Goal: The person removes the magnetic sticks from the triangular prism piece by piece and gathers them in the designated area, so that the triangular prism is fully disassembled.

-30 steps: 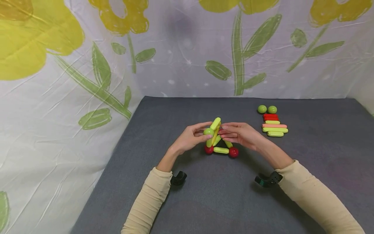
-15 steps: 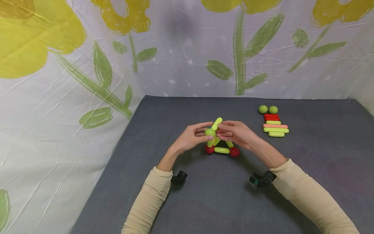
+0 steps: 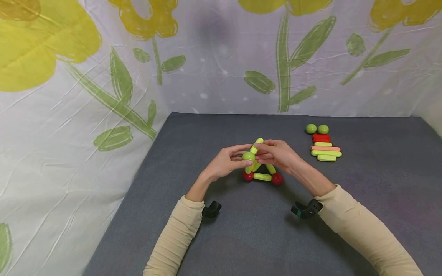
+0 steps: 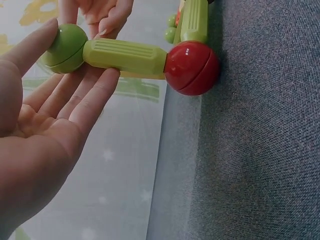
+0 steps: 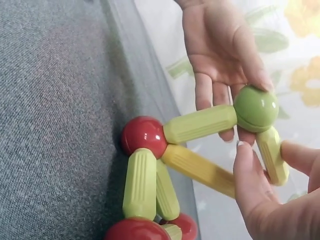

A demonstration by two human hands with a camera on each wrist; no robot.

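My right hand (image 3: 277,155) has closed in, pinching, likely steadying, the lime plastic rod (image 3: 254,148) one o'clock of the glossy green ball (image 3: 248,156) my left hand (image 3: 224,163) grips.

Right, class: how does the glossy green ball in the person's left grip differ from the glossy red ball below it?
Colour: one is the glossy green ball, the other the glossy red ball.
Height: the left grip holds the green ball up; the red ball rests on the dark grey table.
Joins: two ribbed yellow-green rods visibly meet the green ball; four rods meet the red ball.
Shared: both are round, linked by one rod.
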